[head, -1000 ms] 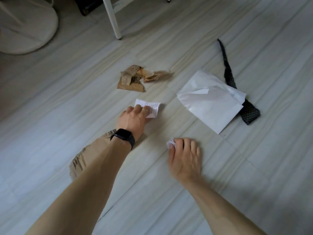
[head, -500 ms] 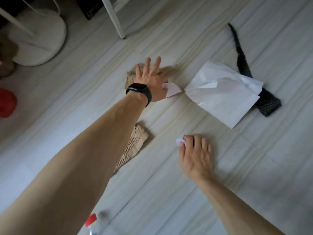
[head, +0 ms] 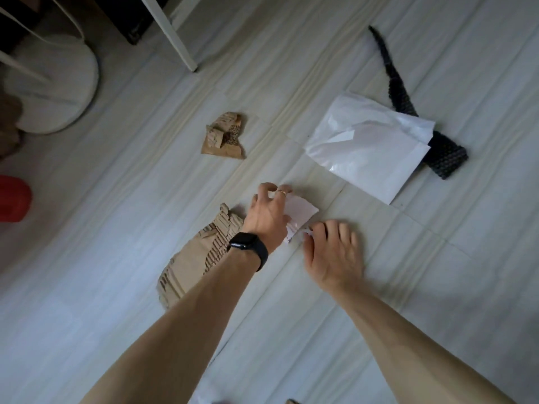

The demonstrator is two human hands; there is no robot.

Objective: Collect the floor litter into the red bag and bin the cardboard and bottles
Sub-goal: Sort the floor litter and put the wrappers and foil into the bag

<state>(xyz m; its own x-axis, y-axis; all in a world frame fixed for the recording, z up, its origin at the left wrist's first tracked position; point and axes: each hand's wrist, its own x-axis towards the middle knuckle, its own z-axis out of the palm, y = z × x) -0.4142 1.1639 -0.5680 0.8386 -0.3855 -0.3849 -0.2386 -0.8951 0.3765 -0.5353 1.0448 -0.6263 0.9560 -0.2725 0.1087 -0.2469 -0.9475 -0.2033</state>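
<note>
- Two hands work close together: the left hand (head: 269, 212) curls its fingers over a pale rectangular paper slip (head: 303, 212), apparently to lift it.
- Beside it, the right hand (head: 334, 253) lies flat with straight fingers, its tips touching a small crumpled white scrap (head: 306, 234), probably pinning it.
- A ribbed brown cardboard piece (head: 192, 263) lies under the left wrist.
- Farther out lie a torn brown cardboard scrap (head: 224, 138) and a white plastic mailer (head: 370, 147), which partly covers a black knitted strip (head: 446, 158).
- The red bag (head: 13, 199) sits well apart at the left edge, so a carry looks necessary.
</note>
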